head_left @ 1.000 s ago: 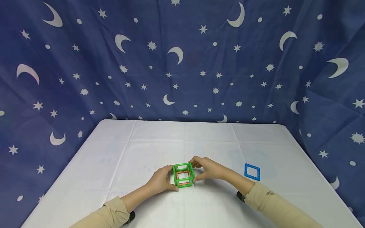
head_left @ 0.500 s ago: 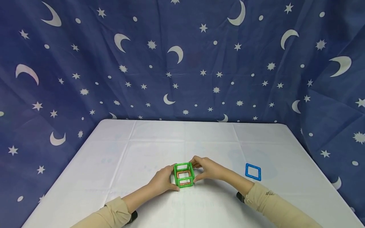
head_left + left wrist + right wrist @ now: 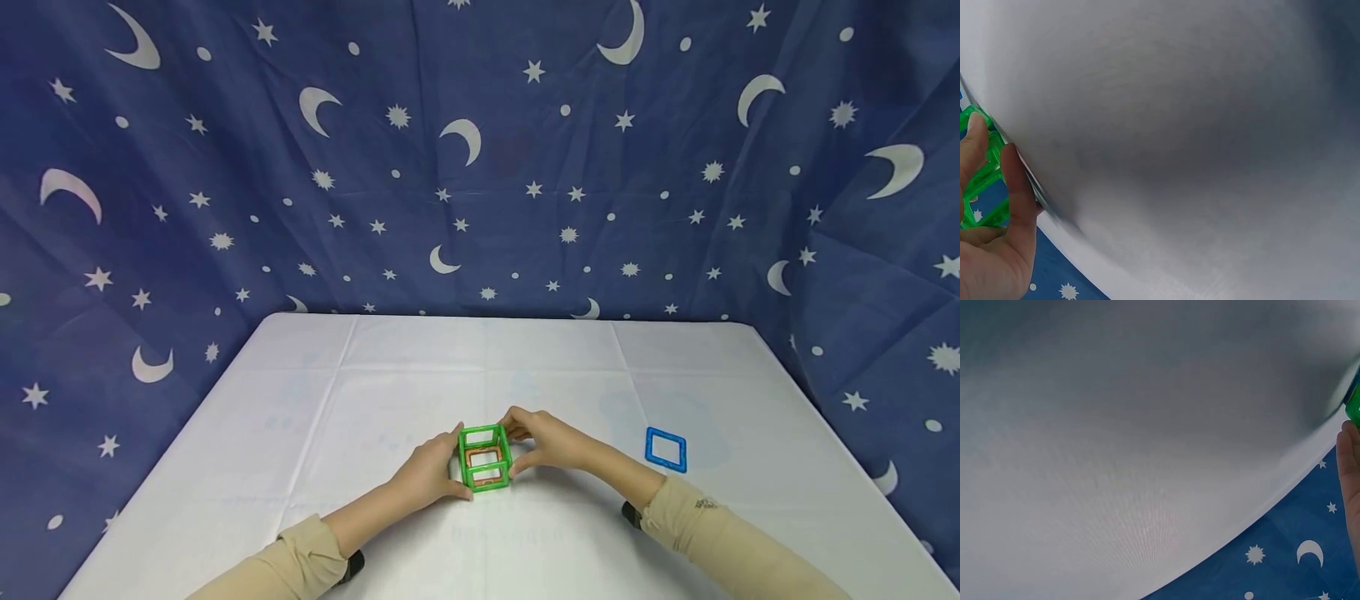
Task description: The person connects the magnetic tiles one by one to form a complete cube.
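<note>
Leftmost, the left hand [image 3: 429, 472] is seen resting on the white counter [image 3: 300, 417], its fingers curled against the left side of a green cube frame [image 3: 484, 457], which is gripped there. In the left wrist view the same left hand [image 3: 988, 250] is shown with its fingers [image 3: 1016, 187] laid along the green cube frame [image 3: 982, 181], the thumb side being pressed to the plastic; the rest of that view is filled by the blurred white counter [image 3: 1197, 125]. Between the two hands the cube frame is stood upright on the counter, and an orange-brown square piece [image 3: 482, 458] is seen inside it, low down. On the far side of the cube, the right hand [image 3: 546, 443] is placed against the frame's right side, with fingertips curled over its upper back corner and the thumb set lower on the front edge, so that the frame is held from both sides. In the right wrist view only a finger edge of the right hand [image 3: 1350, 487] and a sliver of the green frame [image 3: 1354, 403] are shown. Well apart from the right hand, further to its right, a blue square frame [image 3: 665, 450] is laid flat on the counter. Behind the counter a dark blue cloth [image 3: 480, 167] printed with moons and stars is hung.
</note>
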Available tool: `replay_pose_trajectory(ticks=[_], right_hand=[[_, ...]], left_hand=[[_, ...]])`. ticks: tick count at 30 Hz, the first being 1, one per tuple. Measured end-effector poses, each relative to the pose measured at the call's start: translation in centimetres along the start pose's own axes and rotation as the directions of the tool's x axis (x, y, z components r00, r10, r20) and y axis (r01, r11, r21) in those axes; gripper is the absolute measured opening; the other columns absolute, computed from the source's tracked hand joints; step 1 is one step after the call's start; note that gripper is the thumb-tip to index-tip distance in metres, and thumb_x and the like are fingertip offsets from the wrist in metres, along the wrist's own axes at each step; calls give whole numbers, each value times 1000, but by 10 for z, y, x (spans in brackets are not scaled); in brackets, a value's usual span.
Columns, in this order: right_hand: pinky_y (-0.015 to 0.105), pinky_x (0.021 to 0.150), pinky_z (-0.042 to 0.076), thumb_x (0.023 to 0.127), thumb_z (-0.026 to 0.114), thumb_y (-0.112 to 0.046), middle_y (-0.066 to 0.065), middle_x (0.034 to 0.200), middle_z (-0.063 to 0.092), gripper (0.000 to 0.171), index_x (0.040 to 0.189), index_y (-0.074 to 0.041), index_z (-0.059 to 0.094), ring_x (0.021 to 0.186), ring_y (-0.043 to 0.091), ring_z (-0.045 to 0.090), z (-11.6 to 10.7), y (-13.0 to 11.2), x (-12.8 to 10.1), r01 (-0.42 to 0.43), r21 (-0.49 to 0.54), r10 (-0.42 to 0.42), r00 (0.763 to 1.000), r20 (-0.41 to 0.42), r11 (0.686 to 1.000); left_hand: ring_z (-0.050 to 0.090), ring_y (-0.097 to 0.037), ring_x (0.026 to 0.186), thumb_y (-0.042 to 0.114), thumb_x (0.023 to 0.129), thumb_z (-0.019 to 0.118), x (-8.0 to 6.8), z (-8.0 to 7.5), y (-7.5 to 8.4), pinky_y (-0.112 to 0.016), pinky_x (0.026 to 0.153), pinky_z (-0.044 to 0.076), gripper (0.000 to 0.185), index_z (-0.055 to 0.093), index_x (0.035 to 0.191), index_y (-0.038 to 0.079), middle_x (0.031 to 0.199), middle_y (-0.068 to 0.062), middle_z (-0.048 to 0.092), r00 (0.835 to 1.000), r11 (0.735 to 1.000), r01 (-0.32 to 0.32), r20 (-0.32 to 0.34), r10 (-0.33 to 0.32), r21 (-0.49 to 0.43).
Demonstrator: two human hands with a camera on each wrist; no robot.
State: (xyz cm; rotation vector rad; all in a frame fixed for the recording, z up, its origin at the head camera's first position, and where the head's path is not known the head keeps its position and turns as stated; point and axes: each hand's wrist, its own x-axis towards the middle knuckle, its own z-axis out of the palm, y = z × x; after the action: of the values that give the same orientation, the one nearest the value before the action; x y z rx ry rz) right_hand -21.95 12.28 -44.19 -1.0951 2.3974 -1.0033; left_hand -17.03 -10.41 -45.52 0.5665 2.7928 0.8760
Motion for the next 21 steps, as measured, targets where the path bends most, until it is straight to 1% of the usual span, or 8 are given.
replay_pose_trajectory(ticks=[4, 6, 8, 10, 11, 15, 17, 21], right_hand=[[32, 95, 50, 74, 79, -19, 11, 117, 63, 54, 116, -5, 49, 109, 25, 62, -1, 1, -1, 16, -1, -16, 1000, 13, 1000], [31, 96, 49, 75, 79, -20, 9, 118, 63, 55, 118, -5, 49, 109, 24, 62, -1, 1, -1, 17, -7, -17, 1000, 20, 1000], [30, 97, 49, 75, 79, -20, 8, 118, 62, 56, 120, -7, 49, 110, 22, 61, -1, 1, -1, 7, -13, -7, 1000, 24, 1000], [30, 97, 48, 76, 79, -21, 6, 119, 62, 57, 122, -7, 49, 110, 21, 61, -1, 0, -1, -5, -16, 6, 1000, 26, 1000], [30, 97, 49, 76, 78, -21, 7, 119, 62, 57, 123, -7, 49, 110, 21, 61, -1, 0, -1, -8, -18, 8, 1000, 27, 1000], [32, 96, 49, 76, 78, -22, 8, 121, 62, 60, 126, -5, 49, 109, 21, 61, -3, -2, -1, -8, -40, 9, 1000, 25, 999], [33, 95, 50, 76, 78, -22, 9, 122, 62, 61, 127, -4, 49, 108, 23, 62, -3, -3, 0, -5, -56, 7, 1000, 19, 998], [32, 94, 50, 77, 77, -22, 9, 121, 62, 60, 127, -3, 49, 107, 23, 62, -4, -4, 0, -6, -71, 7, 1000, 15, 997]], left_hand=[[58, -38, 112, 25, 61, 88, 1, 0, -3, -46, 95, 48, 100, 35, 138, -13, 123, -26, 58, 1000, 1000, -14, 12, 14, -14], [64, -33, 96, 24, 62, 88, 1, -1, -6, -40, 83, 54, 99, 35, 138, -12, 116, -23, 60, 999, 999, -20, 29, 21, -42], [63, -23, 77, 21, 63, 87, 1, -3, -8, -32, 68, 55, 98, 35, 139, -11, 109, -19, 61, 998, 996, -26, 48, 30, -82], [56, -12, 60, 17, 66, 86, 0, -5, -10, -24, 51, 49, 95, 34, 140, -10, 102, -15, 59, 997, 991, -25, 70, 34, -135], [51, -9, 53, 15, 67, 85, -1, -6, -11, -22, 46, 45, 94, 33, 141, -9, 99, -13, 58, 996, 987, -21, 79, 34, -159], [49, -5, 48, 12, 71, 82, -4, -8, -10, -19, 42, 43, 90, 30, 142, -9, 101, -15, 56, 995, 979, -16, 89, 34, -202], [50, -5, 49, 13, 72, 81, -4, -8, -8, -21, 43, 43, 90, 29, 142, -10, 107, -17, 56, 996, 979, -14, 83, 31, -204], [49, -5, 51, 14, 73, 80, -4, -8, -7, -21, 46, 44, 90, 28, 142, -11, 112, -19, 55, 997, 982, -13, 73, 28, -189]])
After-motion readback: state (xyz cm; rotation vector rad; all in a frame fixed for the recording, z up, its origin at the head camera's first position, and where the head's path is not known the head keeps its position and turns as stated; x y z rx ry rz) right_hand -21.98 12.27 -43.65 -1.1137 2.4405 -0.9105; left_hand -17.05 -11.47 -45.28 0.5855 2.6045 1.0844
